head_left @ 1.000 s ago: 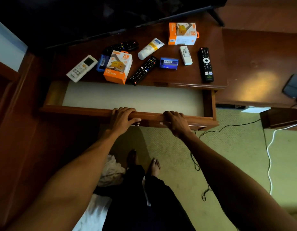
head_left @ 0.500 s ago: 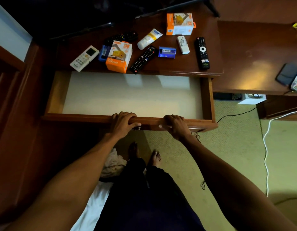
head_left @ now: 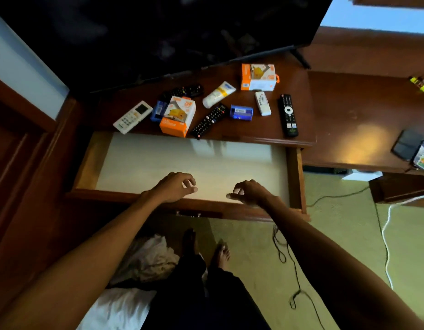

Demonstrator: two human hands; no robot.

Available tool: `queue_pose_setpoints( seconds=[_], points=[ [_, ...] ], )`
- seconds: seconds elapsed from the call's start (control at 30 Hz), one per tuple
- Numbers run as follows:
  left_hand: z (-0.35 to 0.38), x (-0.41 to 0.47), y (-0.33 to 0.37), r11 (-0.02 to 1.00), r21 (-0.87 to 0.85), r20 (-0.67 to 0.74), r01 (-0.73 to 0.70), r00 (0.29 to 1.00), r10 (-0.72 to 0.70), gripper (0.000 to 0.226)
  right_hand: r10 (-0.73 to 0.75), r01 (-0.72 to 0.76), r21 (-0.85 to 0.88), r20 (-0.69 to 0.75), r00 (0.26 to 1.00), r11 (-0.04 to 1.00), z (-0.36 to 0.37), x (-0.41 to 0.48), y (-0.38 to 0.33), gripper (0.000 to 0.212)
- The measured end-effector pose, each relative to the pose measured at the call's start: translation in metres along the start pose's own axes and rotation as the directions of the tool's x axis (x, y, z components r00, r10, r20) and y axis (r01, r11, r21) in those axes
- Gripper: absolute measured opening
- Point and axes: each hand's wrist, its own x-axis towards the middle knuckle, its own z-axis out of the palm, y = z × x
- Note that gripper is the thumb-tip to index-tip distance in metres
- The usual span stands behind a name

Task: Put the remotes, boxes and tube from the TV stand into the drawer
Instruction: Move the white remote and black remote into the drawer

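Note:
The drawer [head_left: 295,177] stands pulled out, its pale floor bare. My left hand [head_left: 174,186] and my right hand [head_left: 250,192] hover over its front edge, fingers loosely curled, holding nothing. On the TV stand [head_left: 261,132] lie a white remote [head_left: 132,116], a black remote [head_left: 209,120], a long black remote [head_left: 287,114], a small white remote [head_left: 262,103] and a dark remote [head_left: 186,91] at the back. Two orange boxes [head_left: 178,116] [head_left: 259,76], two small blue boxes [head_left: 241,112] [head_left: 158,110] and a white tube [head_left: 218,94] lie among them.
A dark TV [head_left: 158,32] stands at the back of the stand. A lower desk [head_left: 363,129] to the right carries a dark wallet [head_left: 407,144] and a packet. Cables [head_left: 387,234] run over the green carpet. My bare feet and white cloth [head_left: 149,256] are below the drawer.
Both hands have let go of the drawer's front edge and lifted over the drawer. The drawer has slid further out than a second ago.

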Motion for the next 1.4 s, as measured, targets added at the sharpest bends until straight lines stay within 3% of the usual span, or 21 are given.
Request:
queue_pose_setpoints(
  seconds=[0.1,0.27,0.37,0.6,0.7,0.87,1.13,1.4],
  points=[
    [-0.048,0.005,0.014,0.997,-0.060,-0.169,-0.051,0.985,0.040,0.012,-0.046,0.049,0.033,-0.105,0.993,0.998,-0.037,0.019,-0.018,0.040],
    [-0.108,0.018,0.013,0.993,-0.101,-0.377,-0.063,0.926,0.021,0.016,-0.135,0.155,0.049,-0.278,0.951,0.987,-0.095,0.054,-0.065,0.031],
    [-0.134,0.039,0.007,0.996,-0.087,-0.463,-0.038,0.887,-0.007,0.022,-0.168,0.191,0.052,-0.297,0.940,0.980,-0.120,0.079,-0.086,0.042],
    [-0.190,0.101,-0.038,0.989,-0.059,-0.599,0.137,0.788,-0.145,0.028,-0.139,0.175,0.087,-0.321,0.937,0.981,-0.157,0.138,-0.134,0.029],
    [-0.203,0.120,-0.070,0.965,-0.081,-0.577,0.249,0.778,-0.249,0.047,-0.118,0.190,0.179,-0.353,0.928,0.965,-0.159,0.166,-0.161,0.036],
    [-0.210,0.141,-0.115,0.932,-0.043,-0.388,0.360,0.854,-0.347,0.096,-0.089,0.155,0.146,-0.380,0.921,0.977,-0.156,0.205,-0.188,0.053],
    [-0.226,0.144,-0.125,0.971,-0.040,-0.411,0.234,0.882,-0.230,0.077,-0.074,0.104,0.030,-0.519,0.852,0.994,-0.176,0.251,-0.191,0.038],
    [-0.245,0.147,-0.117,0.988,-0.078,-0.423,0.131,0.893,-0.152,0.067,-0.057,-0.051,-0.360,-0.284,0.957,0.932,-0.212,0.307,-0.179,0.059]
  ],
)
